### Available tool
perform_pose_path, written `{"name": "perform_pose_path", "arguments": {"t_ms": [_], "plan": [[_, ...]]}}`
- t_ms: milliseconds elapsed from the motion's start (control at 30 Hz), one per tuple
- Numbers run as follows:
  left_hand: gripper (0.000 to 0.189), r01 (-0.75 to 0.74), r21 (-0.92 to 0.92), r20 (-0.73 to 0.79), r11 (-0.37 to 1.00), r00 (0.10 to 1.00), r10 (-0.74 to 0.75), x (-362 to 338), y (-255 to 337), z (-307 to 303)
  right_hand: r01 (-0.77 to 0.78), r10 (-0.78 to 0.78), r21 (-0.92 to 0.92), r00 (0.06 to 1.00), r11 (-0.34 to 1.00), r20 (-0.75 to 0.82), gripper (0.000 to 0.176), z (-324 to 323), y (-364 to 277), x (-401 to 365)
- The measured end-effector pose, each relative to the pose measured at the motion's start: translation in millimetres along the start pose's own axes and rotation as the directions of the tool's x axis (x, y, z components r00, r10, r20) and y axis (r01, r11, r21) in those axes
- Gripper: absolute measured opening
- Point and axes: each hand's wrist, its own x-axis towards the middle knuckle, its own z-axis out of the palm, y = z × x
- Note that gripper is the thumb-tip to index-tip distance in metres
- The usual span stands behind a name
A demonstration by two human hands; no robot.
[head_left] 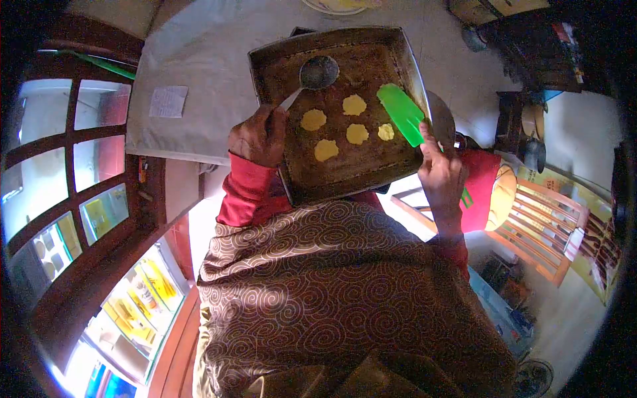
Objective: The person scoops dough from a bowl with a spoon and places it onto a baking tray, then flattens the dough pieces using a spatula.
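Note:
A dark, worn baking pan [345,182] lies tilted in front of me, with several small flat rounds of yellow dough [357,134] on its base. My left hand [259,136] is closed around the handle of a metal spoon [320,72], whose bowl is over the upper left of the pan. In my right hand [441,171] is a bright green spatula [401,109], its broad blade over the pan's right side. The smallest dough round [385,132] lies right beside that blade. A brown apron with a swirl pattern [345,278] covers my front.
The pan overlaps a table with a pale cloth [192,53]; a sheet of paper [168,101] lies on its left. A plate [335,5] shows at the far edge. Right of me are red cloth [479,189] and a slatted wooden chair [541,225]. Framed glass panes [40,159] stand left.

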Motion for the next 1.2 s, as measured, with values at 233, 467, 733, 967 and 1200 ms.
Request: {"name": "perform_pose_path", "arguments": {"t_ms": [233, 467, 733, 967, 1200], "plan": [[0.011, 0.024, 0.098, 0.034, 0.995, 0.999, -0.027, -2, -5, 0, 0.012, 0.000, 0.203, 0.998, 0.979, -0.058, 0.034, -19, 15, -10], [0.008, 0.044, 0.075, 0.059, 0.996, 0.997, -0.048, 1, 3, -3, 0.028, -0.023, 0.168, 0.999, 0.985, -0.037, 0.027, -17, 17, -15], [0.009, 0.008, 0.065, 0.050, 0.998, 0.999, -0.011, -1, -1, -2, 0.054, -0.051, 0.098, 0.998, 0.994, -0.029, 0.033, -1, 4, -3], [0.010, -0.025, 0.019, -0.018, 1.000, 1.000, 0.025, -2, -4, 1, 0.181, -0.170, 0.067, 0.976, 0.981, -0.139, 0.040, -3, 9, -6], [0.012, 0.069, 0.097, 0.051, 0.993, 0.996, -0.074, -1, -2, -1, 0.043, -0.044, 0.074, 0.999, 0.996, 0.013, 0.042, -1, 2, 0]]}}
